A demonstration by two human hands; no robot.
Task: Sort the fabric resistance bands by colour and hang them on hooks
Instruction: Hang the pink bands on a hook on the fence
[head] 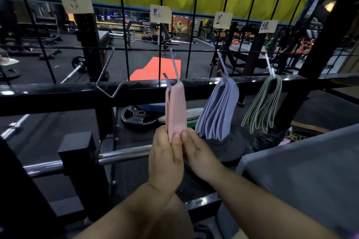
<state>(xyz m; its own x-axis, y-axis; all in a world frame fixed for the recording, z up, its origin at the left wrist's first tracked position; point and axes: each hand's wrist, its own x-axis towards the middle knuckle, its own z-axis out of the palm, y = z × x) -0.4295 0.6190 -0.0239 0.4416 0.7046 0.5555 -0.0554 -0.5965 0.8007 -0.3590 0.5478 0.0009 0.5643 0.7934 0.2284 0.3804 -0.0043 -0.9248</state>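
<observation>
Head view: flat pink fabric bands [175,106] hang from a metal hook [174,65] at the middle of the black wire grid [124,25]. The left hand [165,159] and right hand [196,153] both pinch their lower ends. Lilac fabric bands [219,110] and thin green loops [262,106] hang toward its right edge.

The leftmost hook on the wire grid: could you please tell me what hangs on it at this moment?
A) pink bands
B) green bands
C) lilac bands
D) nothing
D: the leftmost hook is bare, while the pink bands, the lilac bands and the green bands each hang on one of the three hooks to its right.
</observation>
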